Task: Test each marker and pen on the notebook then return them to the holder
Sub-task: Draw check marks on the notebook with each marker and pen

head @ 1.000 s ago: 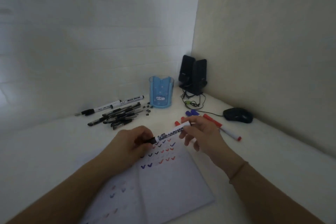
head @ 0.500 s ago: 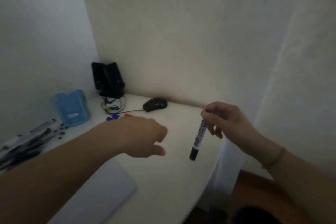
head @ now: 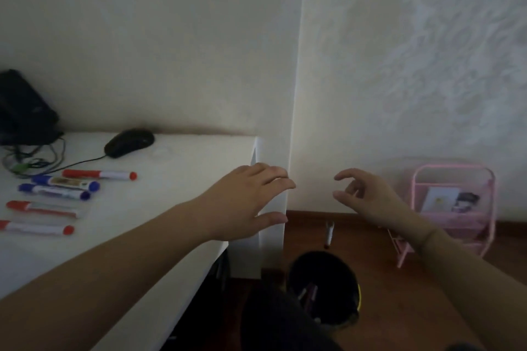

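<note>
My left hand [head: 245, 202] hovers over the white desk's right corner [head: 182, 179], fingers spread and empty. My right hand [head: 368, 196] hangs past the desk edge, fingers loosely curved, holding nothing. Below and between them a black-capped white marker [head: 329, 232] shows against the wooden floor, just above a black bin [head: 322, 293]; I cannot tell whether it is falling or lying there. Several red and blue markers [head: 65, 182] lie in a row at the desk's left. The notebook and the holder are out of view.
A black mouse [head: 129, 142] and black speakers [head: 22, 111] with tangled cables sit at the back of the desk. The bin holds a few pens. A pink wire rack [head: 456, 208] stands on the floor by the wall at right.
My view has swung right, past the desk edge. My right hand has let go of the black marker, which now shows low near the bin. My left hand has opened.
</note>
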Tool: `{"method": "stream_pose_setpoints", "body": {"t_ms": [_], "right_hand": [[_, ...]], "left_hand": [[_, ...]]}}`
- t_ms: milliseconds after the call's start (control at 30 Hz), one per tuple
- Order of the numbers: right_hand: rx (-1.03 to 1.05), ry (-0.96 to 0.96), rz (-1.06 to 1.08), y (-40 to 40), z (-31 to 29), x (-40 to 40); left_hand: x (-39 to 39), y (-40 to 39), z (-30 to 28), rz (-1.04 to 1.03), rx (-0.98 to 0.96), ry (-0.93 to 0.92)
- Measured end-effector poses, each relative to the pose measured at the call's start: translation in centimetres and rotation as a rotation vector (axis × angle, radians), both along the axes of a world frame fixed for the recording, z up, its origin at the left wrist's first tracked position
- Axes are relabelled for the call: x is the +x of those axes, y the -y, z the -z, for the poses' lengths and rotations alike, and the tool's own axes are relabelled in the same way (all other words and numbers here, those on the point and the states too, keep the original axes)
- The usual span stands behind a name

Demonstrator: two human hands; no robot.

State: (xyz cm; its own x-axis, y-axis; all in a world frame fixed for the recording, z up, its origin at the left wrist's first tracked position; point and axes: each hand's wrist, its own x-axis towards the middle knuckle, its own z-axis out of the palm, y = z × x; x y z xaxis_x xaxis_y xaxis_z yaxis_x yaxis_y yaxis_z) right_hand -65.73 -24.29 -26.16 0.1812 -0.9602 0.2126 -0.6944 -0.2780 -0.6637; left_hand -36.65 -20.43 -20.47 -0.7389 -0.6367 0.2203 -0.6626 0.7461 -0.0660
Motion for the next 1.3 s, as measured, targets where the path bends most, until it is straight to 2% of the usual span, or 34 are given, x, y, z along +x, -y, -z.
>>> {"method": "stream_pose_setpoints", "body": {"t_ms": [133, 267, 433, 600, 733, 800, 900, 1100, 1200, 1300], "right_hand": [[-0.011, 0.045, 0.003, 1.1, -0.5, 1.1], [-0.055, 0.082, -0.059, 2.0, -2.5, 4.6], [-0.118, 0.129, -0.246, 2.1, -5.4, 13.4], [-0.188, 0.194, -0.566, 0.3, -8.1, 27.9], [-0.235, 0.004, -0.875, -3.4, -9.2, 41.7], [-0.259, -0.097, -0.924, -5.5, -8.6, 46.0], [-0.298, -0.03, -0.877, -7.5, -6.9, 48.1], [-0.418, -0.017, -0.893, -7.1, -5.9, 47.0], [-0.457, -0.076, -0.879, -7.2, -5.9, 47.3], [-0.492, -0.046, -0.86, -7.5, -5.8, 47.3]], "left_hand": [[1.9, 0.5, -0.2, -0.092, 0.002, -0.009], [6.8, 0.4, -1.1, -0.255, -0.079, -0.008], [19.4, -2.9, -1.8, -0.747, -0.148, -0.163], [32.9, -11.8, -1.4, -1.24, -0.231, -0.348], [39.3, -19.4, -0.8, -1.628, -0.352, -0.504], [40.6, -21.2, 0.2, -1.764, -0.375, -0.502], [42.2, -21.8, 1.8, -1.867, -0.351, -0.48], [45.5, -21.5, 2.7, -2.026, -0.138, -0.306], [47.3, -22.3, 2.3, -2.095, -0.128, -0.27], [48.6, -23.0, 2.1, -2.131, -0.113, -0.18]]}}
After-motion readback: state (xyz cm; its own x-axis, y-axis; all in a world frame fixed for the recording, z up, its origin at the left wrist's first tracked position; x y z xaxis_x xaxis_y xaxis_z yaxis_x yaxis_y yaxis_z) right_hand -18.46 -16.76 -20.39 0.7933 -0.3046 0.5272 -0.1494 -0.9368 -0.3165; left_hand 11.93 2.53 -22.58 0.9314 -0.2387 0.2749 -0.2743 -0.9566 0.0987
